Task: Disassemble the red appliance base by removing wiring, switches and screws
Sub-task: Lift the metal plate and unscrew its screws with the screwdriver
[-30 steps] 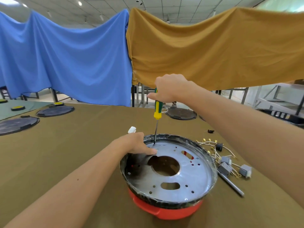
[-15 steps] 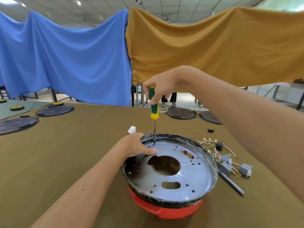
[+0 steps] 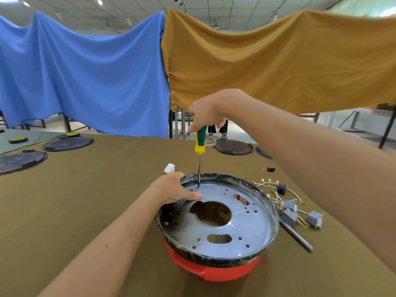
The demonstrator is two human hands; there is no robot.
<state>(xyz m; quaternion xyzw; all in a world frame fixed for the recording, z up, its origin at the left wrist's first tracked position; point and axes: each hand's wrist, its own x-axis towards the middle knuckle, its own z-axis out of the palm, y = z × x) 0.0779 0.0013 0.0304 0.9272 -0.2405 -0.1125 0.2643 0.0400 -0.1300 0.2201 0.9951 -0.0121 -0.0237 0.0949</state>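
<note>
- The red base sits on the tabletop, near the front edge and slightly right of centre.
- A round metal plate with a dark rim fills the top of the base; it has a large centre hole, a slot and several small holes.
- The left hand lies over the far-left rim of the plate, fingers curled loosely over the edge, thumb flat on the metal.
- The right hand grips the top of the screwdriver handle, fingers wrapped around it.
- The screwdriver stands almost upright; its handle is green and yellow, and its tip touches the plate at the far edge, just beyond the left thumb.
- A white part lies on the tabletop just behind the left hand.
- Wiring with grey switches lies in a loose bundle just right of the base.
- A grey rod lies on the tabletop beside the switches.
- A small black part lies beyond the wiring.
- Dark round lids rest at the far edge and far left.
- A blue cloth and an ochre cloth hang behind the tabletop.
</note>
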